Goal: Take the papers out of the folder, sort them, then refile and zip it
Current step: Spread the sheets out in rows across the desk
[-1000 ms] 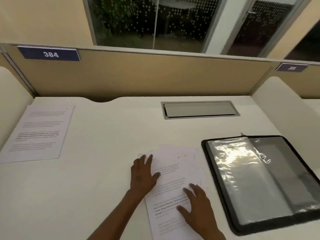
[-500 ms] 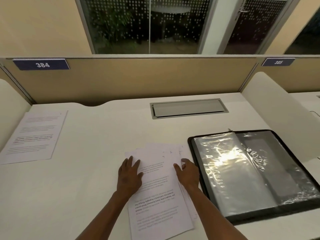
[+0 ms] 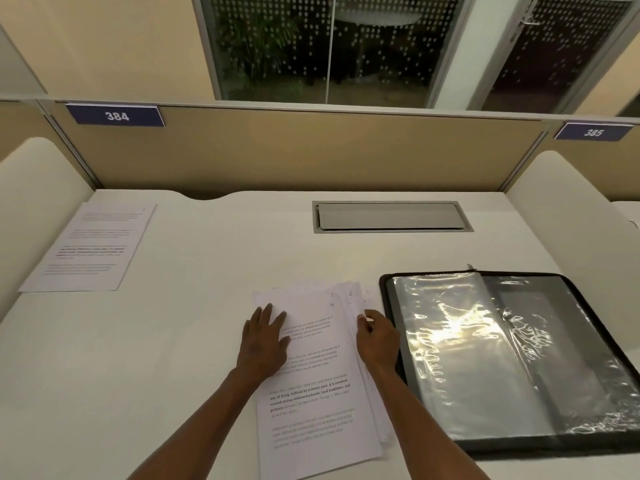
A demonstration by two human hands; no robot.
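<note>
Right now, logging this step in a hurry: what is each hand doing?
Left hand: open, flat on the fanned stack of white printed papers.
Right hand: fingers curled at the stack's right edge, pinching the sheets there.

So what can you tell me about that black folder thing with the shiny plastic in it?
The folder lies open and flat on the white desk, right of the stack of papers. It has a black cover with a dark edge running around it and clear plastic sleeves inside. The sleeves are crinkled, shine with light, and look empty. The right hand lies close beside its left edge, at the stack's edge.
</note>
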